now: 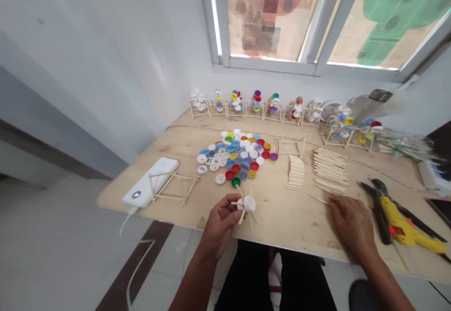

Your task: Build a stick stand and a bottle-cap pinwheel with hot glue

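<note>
My left hand (223, 224), near the table's front edge, pinches a small wheel (249, 203) made of white round pieces with several wooden sticks pointing outward. My right hand (350, 221) rests low over the table at the right, its fingertips at the end of a single thin stick (319, 198). Behind that hand lies a pile of long sticks (329, 169), and left of it a smaller stack of flat sticks (295, 172). Colourful bottle caps (232, 156) are heaped at the middle of the table.
A stick frame (172, 186) leans over a white power bank (151, 182) at left; another frame (291, 146) stands behind the flat sticks. Finished cap wheels on frames (254, 106) line the back. A yellow glue gun (405, 226) and black-handled pliers (378, 207) lie at right.
</note>
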The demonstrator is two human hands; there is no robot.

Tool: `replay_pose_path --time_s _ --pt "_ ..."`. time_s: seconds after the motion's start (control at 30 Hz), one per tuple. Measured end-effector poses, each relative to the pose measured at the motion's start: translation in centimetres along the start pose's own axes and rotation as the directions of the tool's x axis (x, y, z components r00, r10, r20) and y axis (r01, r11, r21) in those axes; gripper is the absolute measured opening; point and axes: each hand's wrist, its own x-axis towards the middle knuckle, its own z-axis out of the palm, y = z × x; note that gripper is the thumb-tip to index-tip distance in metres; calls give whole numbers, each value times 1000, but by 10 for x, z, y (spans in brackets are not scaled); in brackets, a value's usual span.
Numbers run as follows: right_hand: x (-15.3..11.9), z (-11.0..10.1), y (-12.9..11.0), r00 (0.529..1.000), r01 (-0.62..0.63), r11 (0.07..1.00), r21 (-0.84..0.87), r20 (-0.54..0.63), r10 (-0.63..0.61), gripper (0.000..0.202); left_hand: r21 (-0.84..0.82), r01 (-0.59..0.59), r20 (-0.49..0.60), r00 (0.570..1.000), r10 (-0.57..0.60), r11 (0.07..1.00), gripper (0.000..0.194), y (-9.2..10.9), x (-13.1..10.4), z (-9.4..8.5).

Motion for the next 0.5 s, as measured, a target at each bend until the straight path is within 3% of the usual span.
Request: replay_pose_path --time_s 0.2,0.37,0.5 --pt "14 4 -35 994 57 998 6 -92 -56 20 -229 11 31 1000 -5 973 31 -4 10 -17" --pt "47 22 -93 972 235 952 195 -19 -235 19 -368 58 36 998 -48 928 29 -2 12 -20" --pt "76 41 -139 941 299 927 226 95 -326 21 -390 93 77 995 -68 916 29 -1 11 -20"
